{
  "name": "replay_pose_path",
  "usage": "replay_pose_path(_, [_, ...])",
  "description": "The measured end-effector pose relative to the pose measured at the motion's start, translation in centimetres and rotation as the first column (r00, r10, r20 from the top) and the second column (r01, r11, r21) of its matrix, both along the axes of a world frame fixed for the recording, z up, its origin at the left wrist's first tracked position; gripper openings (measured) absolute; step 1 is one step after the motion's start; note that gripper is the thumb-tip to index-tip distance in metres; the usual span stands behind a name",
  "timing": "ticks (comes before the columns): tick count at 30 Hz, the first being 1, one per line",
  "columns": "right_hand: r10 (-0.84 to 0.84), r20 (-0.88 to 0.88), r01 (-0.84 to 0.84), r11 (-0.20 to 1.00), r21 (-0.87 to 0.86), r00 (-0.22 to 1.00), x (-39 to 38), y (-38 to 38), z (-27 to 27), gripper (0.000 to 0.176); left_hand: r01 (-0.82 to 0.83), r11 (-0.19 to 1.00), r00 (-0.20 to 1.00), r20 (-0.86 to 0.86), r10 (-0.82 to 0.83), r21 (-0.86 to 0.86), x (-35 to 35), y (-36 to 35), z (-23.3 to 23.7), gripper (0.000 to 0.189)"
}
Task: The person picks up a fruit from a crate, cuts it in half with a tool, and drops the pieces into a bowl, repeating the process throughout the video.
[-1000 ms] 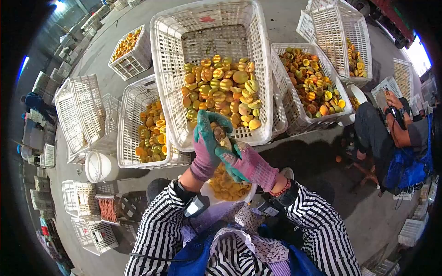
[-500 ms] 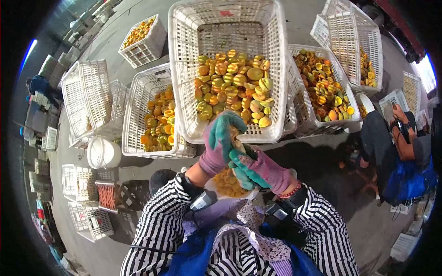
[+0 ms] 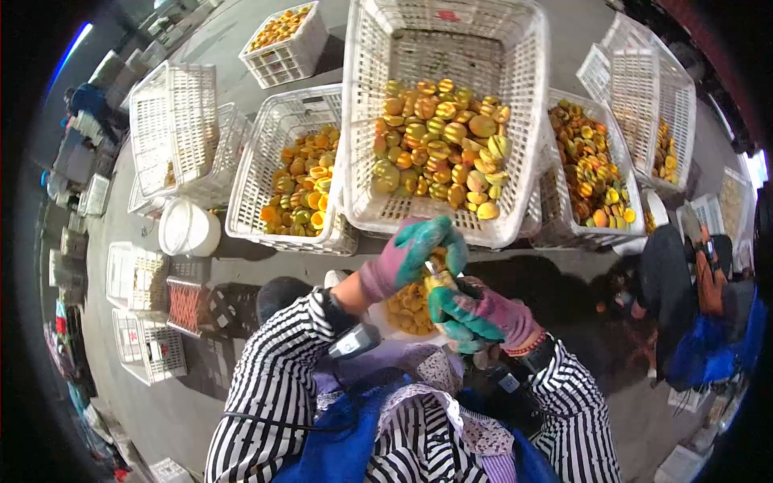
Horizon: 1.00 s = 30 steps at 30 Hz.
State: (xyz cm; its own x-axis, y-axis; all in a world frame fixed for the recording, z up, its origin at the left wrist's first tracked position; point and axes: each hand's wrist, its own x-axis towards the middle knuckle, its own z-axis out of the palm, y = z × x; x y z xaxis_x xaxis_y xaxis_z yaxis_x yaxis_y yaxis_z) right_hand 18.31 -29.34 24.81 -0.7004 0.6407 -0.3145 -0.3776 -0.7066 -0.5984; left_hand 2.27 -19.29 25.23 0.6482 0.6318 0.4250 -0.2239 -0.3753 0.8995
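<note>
My left hand (image 3: 412,256), in a green and purple glove, is closed around a yellowish piece of fruit (image 3: 439,278) that looks like an apricot. My right hand (image 3: 483,314), gloved alike, is curled closed against the lower side of it; what its fingers hold is hidden. A small pale, shiny part shows between the hands, too small to name. Just below them a white tub (image 3: 377,319) holds yellow fruit pieces (image 3: 411,310). Beyond my hands, a large white crate (image 3: 519,121) leans toward me, with many grooved yellow-green apricots (image 3: 443,145) in its lower part.
Crates of fruit stand to the left (image 3: 250,177) and right (image 3: 555,209) of the large crate. A white bucket (image 3: 189,229) and stacked crates (image 3: 173,121) are farther left. At the right edge sits another person (image 3: 684,282), with blue cloth beside them.
The view has shifted, so the crates appear farther right and slightly higher. My hands have moved a little apart, and more of the yellowish fruit shows between them.
</note>
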Motion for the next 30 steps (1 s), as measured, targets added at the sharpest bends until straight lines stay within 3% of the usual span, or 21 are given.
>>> replay_pose_path(1, [-0.024, 0.005, 0.024, 1.000, -0.007, 1.000, -0.2, -0.4, -0.1, 0.027, 0.123, 0.952, 0.992, 0.029, -0.120, -0.280, -0.2, -0.4, -0.1, 0.053])
replay_pose_path(2, [-0.015, 0.021, 0.015, 1.000, 0.007, 1.000, -0.8, -0.8, -0.4, 0.030, 0.155, 0.912, 0.986, 0.005, -0.166, -0.379, -0.4, -1.0, -0.1, 0.063])
replay_pose_path(3, [-0.003, 0.034, 0.002, 1.000, 0.021, 0.999, -1.5, -1.2, -0.5, 0.034, 0.200, 0.858, 0.979, 0.117, -0.164, -0.474, -0.2, -1.8, -0.8, 0.067])
replay_pose_path(5, [-0.044, -0.026, 0.043, 0.999, -0.029, 0.999, -2.4, -2.1, 0.0, 0.032, 0.216, 0.887, 0.975, 0.133, -0.176, -0.408, -0.8, -2.3, -1.0, 0.068])
replay_pose_path(6, [-0.011, -0.042, 0.009, 0.998, -0.055, 0.999, -2.3, -2.1, -0.2, 0.031, 0.116, 0.928, 0.993, 0.041, -0.109, -0.355, -1.3, -2.1, -1.5, 0.063])
replay_pose_path(7, [0.023, -0.054, -0.027, 0.997, -0.077, 0.998, -2.2, -2.1, -0.4, 0.031, 0.125, 0.926, 0.992, 0.043, -0.117, -0.357, -2.0, -1.7, -2.0, 0.063])
replay_pose_path(9, [0.127, -0.017, -0.128, 0.984, -0.121, 0.992, -1.4, -1.5, -1.8, 0.032, -0.104, 0.990, 0.989, -0.115, 0.093, -0.093, -3.8, -0.4, -3.2, 0.051])
replay_pose_path(10, [0.182, 0.379, -0.220, 0.974, 0.061, 0.907, -1.4, -1.2, -1.6, 0.034, -0.276, 0.959, 0.947, -0.151, 0.283, 0.065, -6.0, 0.8, -4.9, 0.043])
replay_pose_path(11, [0.134, 0.714, -0.370, 0.910, 0.185, 0.687, -1.4, -1.2, -1.6, 0.036, -0.428, 0.876, 0.870, -0.161, 0.466, 0.224, -8.5, 1.9, -6.1, 0.035])
replay_pose_path(12, [-0.345, 0.862, -0.618, 0.601, 0.506, 0.371, -1.3, -2.8, -9.4, 0.039, -0.405, 0.885, 0.805, -0.370, 0.464, 0.228, -9.7, 3.1, -3.5, 0.029])
replay_pose_path(13, [-0.347, 0.860, -0.608, 0.609, 0.509, 0.373, -1.6, -3.2, -9.3, 0.039, -0.375, 0.897, 0.704, -0.557, 0.441, 0.236, -10.6, 4.4, -0.9, 0.027])
replay_pose_path(15, [-0.288, 0.957, -0.669, 0.705, 0.234, 0.032, -1.4, -2.7, -8.3, 0.045, -0.561, 0.701, 0.467, -0.530, 0.708, 0.440, -13.3, 6.2, -2.2, 0.025])
replay_pose_path(17, [-0.299, 0.950, -0.639, 0.713, 0.287, 0.094, -0.6, -2.7, -8.3, 0.043, -0.415, 0.508, 0.087, -0.522, 0.848, 0.755, -14.1, 8.3, -3.1, 0.025])
replay_pose_path(18, [-0.315, 0.944, -0.602, 0.736, 0.310, 0.100, -0.3, -2.5, -8.1, 0.043, -0.325, 0.276, 0.045, -0.277, 0.960, 0.904, -12.4, 8.5, -2.5, 0.021])
replay_pose_path(19, [-0.333, 0.937, -0.558, 0.760, 0.333, 0.106, -0.2, -2.3, -8.0, 0.044, -0.316, 0.272, 0.050, -0.271, 0.961, 0.909, -10.7, 9.1, -2.4, 0.021])
replay_pose_path(21, [-0.385, 0.914, -0.489, 0.777, 0.396, 0.130, 0.1, -2.2, -8.0, 0.046, -0.456, 0.437, 0.360, -0.289, 0.887, 0.775, -6.7, 10.6, -3.0, 0.028])
replay_pose_path(23, [-0.490, 0.852, -0.413, 0.749, 0.519, 0.181, 0.4, -1.7, -7.3, 0.046, -0.505, 0.706, 0.400, -0.590, 0.702, 0.497, -0.6, 11.4, -4.1, 0.040])
replay_pose_path(25, [-0.600, 0.778, -0.346, 0.701, 0.624, 0.188, 1.1, -1.6, -7.0, 0.047, -0.561, 0.796, 0.442, -0.730, 0.521, 0.228, 2.5, 16.7, -11.0, 0.052])
replay_pose_path(27, [-0.686, 0.692, -0.169, 0.672, 0.721, 0.226, 1.8, -1.2, -4.6, 0.048, -0.538, 0.739, 0.233, -0.771, 0.592, 0.405, 5.9, 20.1, -15.8, 0.057])
replay_pose_path(28, [-0.701, 0.671, -0.109, 0.668, 0.736, 0.239, 2.2, -1.1, -3.8, 0.050, -0.536, 0.740, 0.250, -0.760, 0.600, 0.408, 7.2, 21.1, -17.1, 0.057])
replay_pose_path(30, [-0.763, 0.612, -0.071, 0.612, 0.788, 0.208, 2.8, -0.7, -3.8, 0.049, -0.699, 0.661, 0.239, -0.782, 0.576, 0.273, 8.7, 22.0, -19.3, 0.049])
